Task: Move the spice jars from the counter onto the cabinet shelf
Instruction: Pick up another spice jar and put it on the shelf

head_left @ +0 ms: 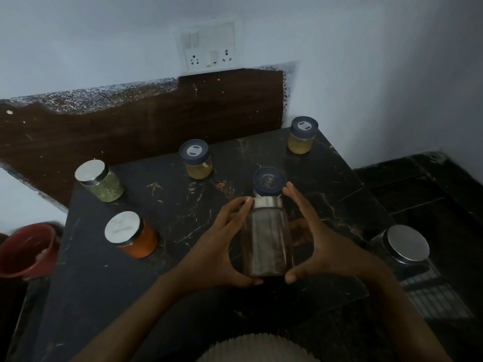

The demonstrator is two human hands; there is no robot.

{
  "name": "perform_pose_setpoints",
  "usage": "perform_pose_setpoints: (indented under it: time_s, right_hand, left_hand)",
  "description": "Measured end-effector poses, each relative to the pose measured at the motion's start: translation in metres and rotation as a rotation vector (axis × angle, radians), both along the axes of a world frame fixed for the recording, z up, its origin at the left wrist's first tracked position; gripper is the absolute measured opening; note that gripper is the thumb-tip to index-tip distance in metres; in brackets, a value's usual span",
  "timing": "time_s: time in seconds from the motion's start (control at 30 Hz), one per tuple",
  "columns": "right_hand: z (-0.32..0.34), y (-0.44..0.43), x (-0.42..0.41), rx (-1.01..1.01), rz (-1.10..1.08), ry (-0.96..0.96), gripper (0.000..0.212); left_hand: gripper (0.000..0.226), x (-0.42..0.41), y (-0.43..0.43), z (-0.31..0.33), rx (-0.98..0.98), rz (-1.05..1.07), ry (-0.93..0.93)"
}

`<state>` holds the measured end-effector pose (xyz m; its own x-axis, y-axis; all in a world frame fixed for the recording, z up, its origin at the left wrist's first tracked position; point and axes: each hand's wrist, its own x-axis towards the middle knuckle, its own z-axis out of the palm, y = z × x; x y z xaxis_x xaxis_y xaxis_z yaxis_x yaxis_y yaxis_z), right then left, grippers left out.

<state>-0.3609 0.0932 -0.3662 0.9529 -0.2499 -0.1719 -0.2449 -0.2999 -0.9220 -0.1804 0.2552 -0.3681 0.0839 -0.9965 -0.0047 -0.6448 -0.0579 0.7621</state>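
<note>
Near counter (170,218) front, brown steel-lidded jar (266,244).

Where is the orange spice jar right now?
In the head view, the orange spice jar stands on the left side of the counter, nearer the person than the green spice jar and left of the left hand gripping the dark jar.

**Both hands on a tall brown jar**

The left hand (218,248) and right hand (322,244) clasp a tall brown jar (266,241) with a steel lid from either side, thumbs at its base, over the black marble surface (177,226). Just behind it stands a blue-lidded jar (268,179). Two yellow-filled jars with blue lids stand farther back, one mid-surface (196,160), one in the far right corner (302,135). At left are a green-filled jar (101,181) and an orange jar (132,234), both steel-lidded. A red bowl (24,250) sits beyond the left edge.
</note>
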Motion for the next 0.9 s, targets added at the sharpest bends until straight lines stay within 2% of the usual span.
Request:
perform_pose_setpoints:
  time_s: [0.1, 0.2, 0.3, 0.43, 0.5, 0.67, 0.77, 0.9]
  right_hand:
    - [0.004, 0.009, 0.008, -0.073, 0.020, 0.029, 0.136]
    - [0.004, 0.015, 0.015, -0.153, 0.059, 0.065, 0.134]
    - [0.005, 0.019, 0.021, -0.254, 0.057, 0.078, 0.131]
    - [0.007, 0.027, 0.029, -0.327, 0.090, 0.115, 0.129]
    - [0.008, 0.028, 0.030, -0.308, 0.072, 0.122, 0.132]
    - [0.008, 0.020, 0.021, -0.192, 0.069, 0.154, 0.136]
    - [0.003, 0.023, 0.023, -0.234, 0.064, 0.159, 0.132]
    - [0.001, 0.029, 0.028, -0.272, 0.045, 0.144, 0.127]
  left_hand:
    - [0.119, 0.004, 0.004, -0.002, 0.020, -0.012, -0.016]
    - [0.119, 0.007, 0.008, -0.004, 0.033, -0.021, 0.004]
    - [0.128, 0.009, 0.011, -0.007, 0.043, -0.016, 0.027]
    - [0.131, 0.006, 0.009, -0.008, 0.048, -0.036, -0.024]
    - [0.125, 0.007, 0.009, -0.007, 0.042, -0.016, 0.012]
    - [0.126, 0.010, 0.015, -0.007, 0.027, 0.038, 0.159]
    - [0.134, 0.013, 0.018, -0.009, 0.070, 0.012, 0.212]
    - [0.134, 0.011, 0.015, -0.010, 0.115, -0.018, 0.148]
